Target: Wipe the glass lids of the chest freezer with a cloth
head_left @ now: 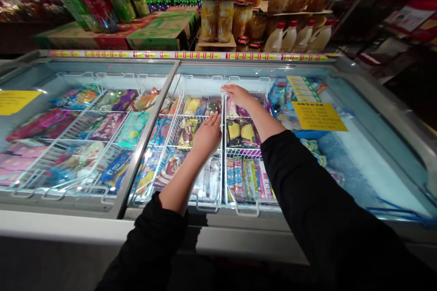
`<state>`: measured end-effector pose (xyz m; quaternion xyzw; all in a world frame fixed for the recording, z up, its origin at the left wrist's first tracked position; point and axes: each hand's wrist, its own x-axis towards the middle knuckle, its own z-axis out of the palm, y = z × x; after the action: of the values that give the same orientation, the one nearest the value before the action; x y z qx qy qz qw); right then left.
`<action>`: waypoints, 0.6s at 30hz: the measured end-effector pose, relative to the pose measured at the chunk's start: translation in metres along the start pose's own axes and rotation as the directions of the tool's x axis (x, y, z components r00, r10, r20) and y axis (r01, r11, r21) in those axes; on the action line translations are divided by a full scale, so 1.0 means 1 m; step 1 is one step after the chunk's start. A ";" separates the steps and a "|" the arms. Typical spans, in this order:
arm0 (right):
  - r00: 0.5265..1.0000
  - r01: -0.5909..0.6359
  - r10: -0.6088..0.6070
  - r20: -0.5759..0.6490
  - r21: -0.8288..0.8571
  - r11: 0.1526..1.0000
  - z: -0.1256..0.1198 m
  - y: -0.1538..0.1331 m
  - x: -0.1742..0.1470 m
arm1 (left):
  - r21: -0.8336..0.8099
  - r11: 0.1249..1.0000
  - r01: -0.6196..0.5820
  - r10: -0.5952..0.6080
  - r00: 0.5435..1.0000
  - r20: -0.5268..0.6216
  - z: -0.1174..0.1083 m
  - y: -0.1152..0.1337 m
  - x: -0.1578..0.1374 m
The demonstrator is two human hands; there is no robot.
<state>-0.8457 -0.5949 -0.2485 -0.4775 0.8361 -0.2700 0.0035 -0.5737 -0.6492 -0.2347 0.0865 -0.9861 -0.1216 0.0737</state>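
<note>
My left hand (207, 135) is over the middle wire basket (186, 107) of a chest freezer, back of the hand up, fingers stretched out and nothing visible in it. Close to its fingertips lie a dark brown packet (214, 104) and a yellow-and-brown ice cream packet (187, 132). Farther back, my right hand (237, 94) reaches left with extended fingers, at the rear end of the divide between two baskets. Whether its fingertips touch the basket rim, I cannot tell. Below my right forearm are black packets with yellow pictures (241, 132) and upright ice-lolly wrappers (247, 175).
A metal lid frame (150, 134) crosses the freezer left of my hands. Yellow notices (319, 116) are on the glass at both sides. Price labels (205, 55) line the rear edge. Behind stand fruit jars (225, 18), white jugs (290, 36) and bottles on boxes (164, 27).
</note>
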 end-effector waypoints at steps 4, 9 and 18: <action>0.994 0.085 -0.087 0.062 0.035 0.996 -0.001 -0.005 -0.046 | -0.026 0.999 -0.028 0.027 1.000 -0.014 0.001 -0.002 0.000; 0.999 -0.013 0.015 0.045 -0.034 0.999 -0.032 0.016 -0.076 | -0.035 0.999 -0.029 0.028 0.999 -0.021 0.000 -0.003 -0.002; 0.999 -0.044 0.043 -0.007 -0.059 0.997 -0.006 -0.017 -0.033 | -0.043 0.999 -0.027 0.026 0.999 -0.023 0.000 -0.005 0.000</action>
<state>-0.8155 -0.5729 -0.2441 -0.4582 0.8539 -0.2466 -0.0071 -0.5727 -0.6541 -0.2359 0.0730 -0.9834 -0.1411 0.0881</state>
